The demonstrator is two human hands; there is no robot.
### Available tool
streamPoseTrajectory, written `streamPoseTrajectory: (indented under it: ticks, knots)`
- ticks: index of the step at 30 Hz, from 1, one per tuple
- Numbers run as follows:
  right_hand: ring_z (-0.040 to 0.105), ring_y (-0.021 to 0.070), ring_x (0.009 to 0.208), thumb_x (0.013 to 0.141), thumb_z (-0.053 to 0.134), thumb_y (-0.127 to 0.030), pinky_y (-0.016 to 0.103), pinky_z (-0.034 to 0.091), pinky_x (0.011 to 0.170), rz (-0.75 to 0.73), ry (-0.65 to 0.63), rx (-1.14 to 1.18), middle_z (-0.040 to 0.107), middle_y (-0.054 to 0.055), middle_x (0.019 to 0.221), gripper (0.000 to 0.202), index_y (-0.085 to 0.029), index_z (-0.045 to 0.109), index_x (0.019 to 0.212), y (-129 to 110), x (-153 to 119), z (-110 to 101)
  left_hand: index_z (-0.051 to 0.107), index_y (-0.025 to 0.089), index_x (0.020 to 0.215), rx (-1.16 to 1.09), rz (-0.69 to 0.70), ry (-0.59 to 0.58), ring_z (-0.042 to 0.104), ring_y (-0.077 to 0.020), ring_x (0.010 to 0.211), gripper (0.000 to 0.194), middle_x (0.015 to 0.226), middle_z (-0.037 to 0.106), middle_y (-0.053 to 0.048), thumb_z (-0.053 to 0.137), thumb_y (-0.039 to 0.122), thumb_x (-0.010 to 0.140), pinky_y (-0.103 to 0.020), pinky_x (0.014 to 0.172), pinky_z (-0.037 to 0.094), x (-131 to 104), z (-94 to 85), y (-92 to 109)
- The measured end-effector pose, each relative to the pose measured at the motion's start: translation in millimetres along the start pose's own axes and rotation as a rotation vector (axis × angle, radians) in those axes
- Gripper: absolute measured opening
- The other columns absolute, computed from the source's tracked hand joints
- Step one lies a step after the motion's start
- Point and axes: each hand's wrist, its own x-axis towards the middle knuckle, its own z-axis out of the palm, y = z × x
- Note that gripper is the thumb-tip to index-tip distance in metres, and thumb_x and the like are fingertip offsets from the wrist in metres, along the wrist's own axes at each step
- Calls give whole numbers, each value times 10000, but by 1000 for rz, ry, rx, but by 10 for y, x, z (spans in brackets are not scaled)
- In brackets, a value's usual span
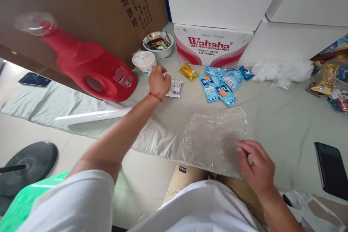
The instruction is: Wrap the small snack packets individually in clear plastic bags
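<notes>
My left hand (160, 82), a red string at its wrist, reaches across the table between a white paper cup (145, 66) and a small white snack packet (175, 89). Its fingers curl inward, and whatever lies under them is hidden. A clear plastic bag (214, 137) lies flat near the table's front edge. At the bag's right side my right hand (257, 166) is closed, thumb and forefinger pinching the film. A yellow snack packet (188, 72) and several blue snack packets (219, 83) lie behind the bag.
A red jug (95, 65) leans at the left beside a white roll (94, 116). At the back stand a bowl of snacks (157, 53) and a Wahaba-printed carton (212, 49). Crumpled plastic (282, 71), snack bags (333, 83) and a phone (333, 170) lie at right.
</notes>
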Motion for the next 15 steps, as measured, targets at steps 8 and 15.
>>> streamPoseTrajectory:
  ticks: [8,15]
  knots:
    - [735,153,828,975,543,-85,253,611,690,20,-190,159,726,33,1000,323,-293,660,1193,-8,-118,189,423,74,1486,114,-328,-107,573,-402,1374,771,1426,581,-267,762,102,794,-546,1148,421,1460,605,-86]
    - [730,144,851,982,548,-92,239,605,724,89,-160,152,722,26,985,271,-276,668,1140,60,-72,169,384,48,1496,155,-354,44,607,-374,1350,700,1349,655,-270,694,36,869,-550,1145,435,1482,790,-167]
